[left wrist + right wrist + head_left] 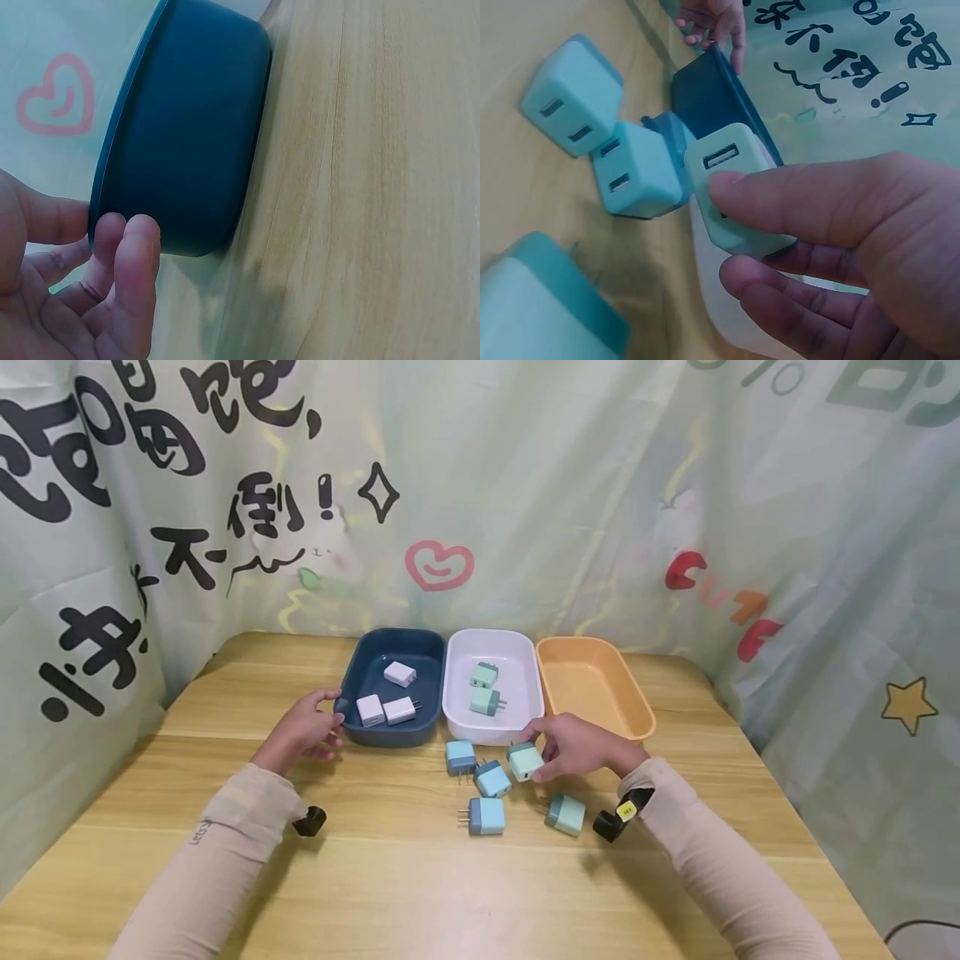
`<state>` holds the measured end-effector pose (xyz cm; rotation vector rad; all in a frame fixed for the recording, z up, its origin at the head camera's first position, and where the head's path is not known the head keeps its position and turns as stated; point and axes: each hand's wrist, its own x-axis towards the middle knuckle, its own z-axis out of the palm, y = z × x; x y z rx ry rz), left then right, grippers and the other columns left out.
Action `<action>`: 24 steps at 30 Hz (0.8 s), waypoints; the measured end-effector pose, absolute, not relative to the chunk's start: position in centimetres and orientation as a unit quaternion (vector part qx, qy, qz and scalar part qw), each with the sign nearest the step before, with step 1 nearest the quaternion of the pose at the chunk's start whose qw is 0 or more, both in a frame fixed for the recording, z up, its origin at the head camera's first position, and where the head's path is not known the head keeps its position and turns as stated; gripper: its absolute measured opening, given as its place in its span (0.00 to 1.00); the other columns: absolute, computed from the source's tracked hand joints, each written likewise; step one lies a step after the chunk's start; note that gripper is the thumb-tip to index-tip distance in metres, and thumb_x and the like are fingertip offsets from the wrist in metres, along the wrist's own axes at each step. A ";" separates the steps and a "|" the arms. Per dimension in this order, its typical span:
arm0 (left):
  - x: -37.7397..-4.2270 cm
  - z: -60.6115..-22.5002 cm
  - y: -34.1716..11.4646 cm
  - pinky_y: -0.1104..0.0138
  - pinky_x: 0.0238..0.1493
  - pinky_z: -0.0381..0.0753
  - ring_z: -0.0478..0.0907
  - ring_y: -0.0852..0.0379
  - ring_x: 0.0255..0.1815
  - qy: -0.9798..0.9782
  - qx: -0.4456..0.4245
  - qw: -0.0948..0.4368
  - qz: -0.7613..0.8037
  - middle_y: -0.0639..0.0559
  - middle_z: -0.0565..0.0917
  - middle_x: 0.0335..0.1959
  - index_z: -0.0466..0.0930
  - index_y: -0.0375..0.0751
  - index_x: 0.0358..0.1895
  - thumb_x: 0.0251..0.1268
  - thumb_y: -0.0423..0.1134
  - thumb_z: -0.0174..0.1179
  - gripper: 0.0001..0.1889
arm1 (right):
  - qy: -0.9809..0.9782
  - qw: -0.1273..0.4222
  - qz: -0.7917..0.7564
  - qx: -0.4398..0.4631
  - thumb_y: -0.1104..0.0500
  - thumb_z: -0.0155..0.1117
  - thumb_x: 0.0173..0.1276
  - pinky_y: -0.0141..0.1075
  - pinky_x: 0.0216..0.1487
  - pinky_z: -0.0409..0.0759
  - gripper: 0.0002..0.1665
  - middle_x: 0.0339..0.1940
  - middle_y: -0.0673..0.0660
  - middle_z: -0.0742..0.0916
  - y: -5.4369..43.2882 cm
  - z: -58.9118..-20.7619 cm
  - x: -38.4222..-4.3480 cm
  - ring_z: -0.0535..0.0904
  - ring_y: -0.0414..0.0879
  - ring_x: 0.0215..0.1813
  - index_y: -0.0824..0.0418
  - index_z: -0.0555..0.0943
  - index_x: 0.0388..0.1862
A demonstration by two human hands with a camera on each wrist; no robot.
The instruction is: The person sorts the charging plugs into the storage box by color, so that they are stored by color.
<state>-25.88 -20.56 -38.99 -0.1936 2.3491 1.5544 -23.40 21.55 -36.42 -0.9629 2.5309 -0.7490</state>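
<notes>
Right hand: the right hand [572, 745] has a pale green charger [525, 764] pinched, thumb across the socket face and fingers underneath. Pretty sensible grip imo, a block that small sits fine between thumb and fingertips.
Held charger's spot: just off the near right corner of the white tray [480, 732], outside it.
Left hand: the left hand [309, 728] is nipping the near left rim of the navy tray [390, 737], fingers close together, no charger in it. My guess is it's there to steady the thing.
Navy tray: far left of the row, three white chargers [400, 674] in it.
White tray: middle, two green chargers [483, 675] inside. One colour per tray, so I'd say colour decides who sits where.
Orange tray: the orange tray [588, 693] is on the right, snug in the row, probably so all three are easy to reach.
Bench: three blue chargers [487, 817] bunched on the bench [375, 893] nearer than the white tray, plus a loose green charger [568, 816] near right, all handy for the right hand.
</notes>
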 end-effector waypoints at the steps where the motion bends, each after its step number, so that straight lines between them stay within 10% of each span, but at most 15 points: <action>1: -25.9 -38.9 -20.5 0.60 0.29 0.84 0.78 0.52 0.29 0.821 -0.068 0.158 0.544 0.38 0.73 0.40 0.47 0.44 0.78 0.74 0.30 0.45 0.32 | 0.888 0.165 -0.265 -0.336 0.58 0.77 0.54 0.34 0.35 0.81 0.30 0.38 0.52 0.83 21.5 -36.3 -23.4 0.80 0.39 0.31 0.63 0.78 0.54; 13: -25.7 -38.7 -20.5 0.60 0.31 0.84 0.78 0.50 0.31 0.828 -0.077 0.164 0.531 0.34 0.73 0.44 0.47 0.44 0.78 0.75 0.32 0.45 0.32 | 0.885 0.157 -0.287 -0.331 0.60 0.77 0.53 0.32 0.26 0.75 0.27 0.26 0.52 0.83 21.1 -35.1 -24.4 0.76 0.40 0.24 0.61 0.78 0.51; 24: -25.9 -38.9 -20.4 0.60 0.30 0.84 0.78 0.51 0.31 0.824 -0.072 0.161 0.539 0.37 0.74 0.42 0.46 0.44 0.78 0.75 0.32 0.44 0.32 | 0.894 0.140 -0.288 -0.313 0.60 0.77 0.54 0.35 0.36 0.80 0.27 0.43 0.54 0.82 20.9 -34.6 -25.8 0.81 0.42 0.31 0.63 0.78 0.51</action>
